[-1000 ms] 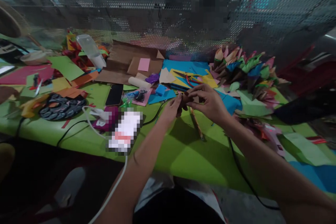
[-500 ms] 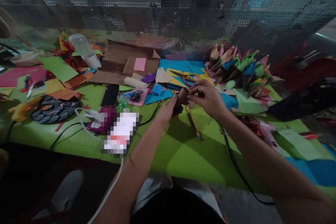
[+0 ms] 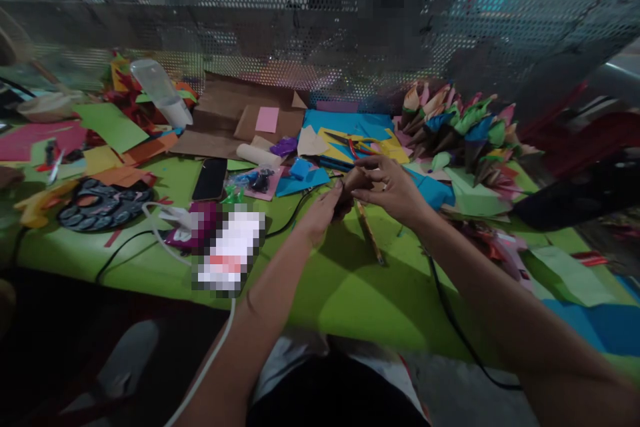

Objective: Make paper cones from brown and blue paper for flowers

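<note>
Between my two hands is a small rolled piece of brown paper (image 3: 355,179). My left hand (image 3: 324,210) is closed round its lower left side. My right hand (image 3: 387,185) pinches its upper right edge with thumb and fingers. Just below them a yellow pencil (image 3: 369,233) lies on the green table (image 3: 330,293). Behind my hands, red-handled pliers (image 3: 353,145) rest on yellow and blue paper. Part of the brown paper is hidden by my fingers.
Paper flowers in brown cones (image 3: 455,120) stand at the back right. A lit phone (image 3: 231,250) with a white cable lies left of my arm, near a dark phone (image 3: 210,179) and a black palette (image 3: 105,203). A glue gun (image 3: 510,253) lies right. A perforated metal screen (image 3: 300,33) rises behind.
My right hand has shifted slightly, and its fingers now reach farther over the brown paper. My left hand stays nearly in place, still holding it.
</note>
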A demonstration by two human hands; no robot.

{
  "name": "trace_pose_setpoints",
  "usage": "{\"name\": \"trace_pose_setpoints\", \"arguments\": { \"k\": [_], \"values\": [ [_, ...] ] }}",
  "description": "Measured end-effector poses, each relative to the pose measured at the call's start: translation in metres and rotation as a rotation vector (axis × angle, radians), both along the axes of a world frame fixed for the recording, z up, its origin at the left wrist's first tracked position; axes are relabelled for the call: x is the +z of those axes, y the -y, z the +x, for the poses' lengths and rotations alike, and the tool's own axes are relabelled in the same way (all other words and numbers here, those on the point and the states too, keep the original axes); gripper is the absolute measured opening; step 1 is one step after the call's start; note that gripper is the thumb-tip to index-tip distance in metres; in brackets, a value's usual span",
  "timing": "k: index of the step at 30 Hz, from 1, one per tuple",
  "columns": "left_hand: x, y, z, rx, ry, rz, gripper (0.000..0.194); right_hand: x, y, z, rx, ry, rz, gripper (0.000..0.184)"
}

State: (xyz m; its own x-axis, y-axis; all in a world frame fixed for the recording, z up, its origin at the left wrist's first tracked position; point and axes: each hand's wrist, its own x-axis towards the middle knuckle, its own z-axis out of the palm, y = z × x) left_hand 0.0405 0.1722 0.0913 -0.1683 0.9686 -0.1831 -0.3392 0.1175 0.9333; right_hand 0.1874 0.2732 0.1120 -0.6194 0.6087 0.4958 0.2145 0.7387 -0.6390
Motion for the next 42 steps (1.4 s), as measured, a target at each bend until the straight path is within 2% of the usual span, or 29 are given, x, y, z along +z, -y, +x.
{"name": "trace_pose_setpoints", "arguments": {
  "k": [7, 16, 21, 28, 34, 37, 42],
  "values": [
    [-0.002, 0.0, 0.0, -0.034, 0.008, -0.001, 0.053, 0.0, 0.005, -0.001, 0.012, 0.026, 0.0, 0.018],
    [-0.006, 0.0, 0.001, -0.035, 0.033, 0.003, 0.051, 0.001, 0.012, -0.004, 0.032, -0.002, -0.012, 0.006],
    [-0.006, 0.0, 0.0, -0.033, 0.016, -0.001, 0.051, 0.003, 0.013, -0.004, 0.042, -0.007, -0.051, 0.014],
    [-0.006, 0.0, 0.0, -0.047, -0.028, -0.017, 0.053, 0.001, 0.014, -0.007, 0.03, -0.051, -0.061, 0.008],
    [0.0, 0.001, -0.001, 0.02, -0.038, 0.027, 0.046, -0.003, 0.006, -0.005, -0.093, -0.163, -0.216, 0.02],
    [0.0, 0.001, -0.003, 0.036, -0.018, 0.081, 0.042, -0.002, 0.003, -0.004, -0.077, -0.16, -0.296, 0.02],
    [0.001, 0.0, -0.003, 0.052, -0.04, 0.086, 0.041, -0.001, 0.0, -0.004, -0.114, -0.211, -0.274, 0.024]
  ]
}}
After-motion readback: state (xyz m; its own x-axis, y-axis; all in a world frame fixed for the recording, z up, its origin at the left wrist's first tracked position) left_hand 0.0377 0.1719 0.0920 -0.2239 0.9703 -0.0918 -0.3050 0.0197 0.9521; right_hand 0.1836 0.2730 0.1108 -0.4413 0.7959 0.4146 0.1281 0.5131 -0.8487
